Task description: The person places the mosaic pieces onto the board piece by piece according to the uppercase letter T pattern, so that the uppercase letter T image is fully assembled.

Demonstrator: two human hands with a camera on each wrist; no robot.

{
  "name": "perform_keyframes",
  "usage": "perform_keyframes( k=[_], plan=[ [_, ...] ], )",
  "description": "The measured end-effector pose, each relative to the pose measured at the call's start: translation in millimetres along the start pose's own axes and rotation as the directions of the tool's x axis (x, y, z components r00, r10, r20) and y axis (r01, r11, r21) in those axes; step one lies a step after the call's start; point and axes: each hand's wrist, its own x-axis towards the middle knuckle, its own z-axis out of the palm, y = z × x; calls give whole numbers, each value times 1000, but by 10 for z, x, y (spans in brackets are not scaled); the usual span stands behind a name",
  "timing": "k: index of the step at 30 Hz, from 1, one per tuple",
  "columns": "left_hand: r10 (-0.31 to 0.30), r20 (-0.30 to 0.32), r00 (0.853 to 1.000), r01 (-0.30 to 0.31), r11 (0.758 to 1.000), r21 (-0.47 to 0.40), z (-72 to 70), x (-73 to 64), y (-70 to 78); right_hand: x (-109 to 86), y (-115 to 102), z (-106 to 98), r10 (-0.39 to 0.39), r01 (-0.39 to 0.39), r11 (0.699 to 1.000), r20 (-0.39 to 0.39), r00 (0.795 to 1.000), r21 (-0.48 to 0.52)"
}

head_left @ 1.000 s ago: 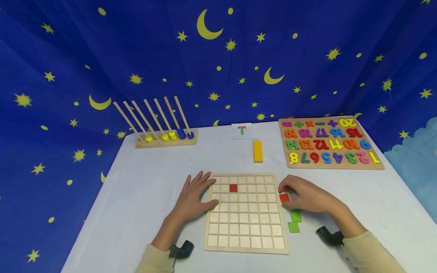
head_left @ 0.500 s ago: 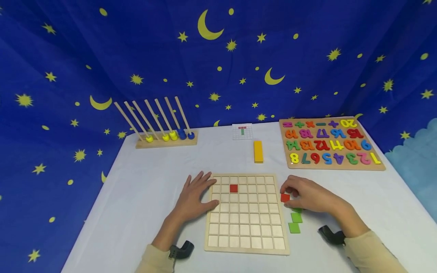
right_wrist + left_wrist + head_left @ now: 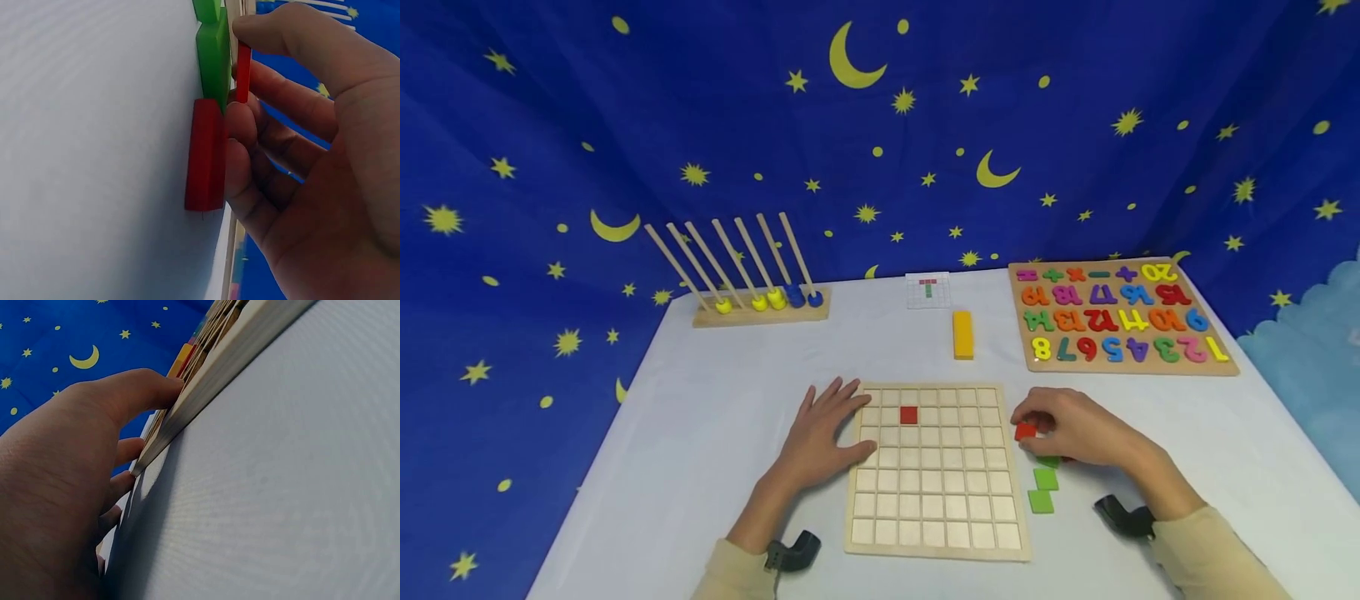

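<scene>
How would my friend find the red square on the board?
On the white table, find the wooden board. Look in its second row from the far edge, third square from the left. The red tile there is the only coloured one in the grid.

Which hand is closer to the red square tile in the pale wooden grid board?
Left hand, touching the board left of the red tile; the right hand is beyond the board's right edge.
</scene>
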Motion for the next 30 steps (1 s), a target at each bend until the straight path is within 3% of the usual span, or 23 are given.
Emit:
perform_keyframes(
  k=[3,10,19,30],
  plan=[
    [5,-16,1000,-5,1000,0,-4,-2,-16,20,-19,-27,-6,6,1000,0,1000,2],
    [-4,20,1000,4,1000,11,-11,21,-3,50,-70,-132,29,-30,999,63,998,17],
    [4,4,1000,-4,1000,13,-57,25,-21,267,-228,-135,-83,83,996,33,996,15],
    [-16,24,1000,16,1000,-5,2,-17,-30,417,-335,-37,-140,140,990,14,990,30]
  ],
)
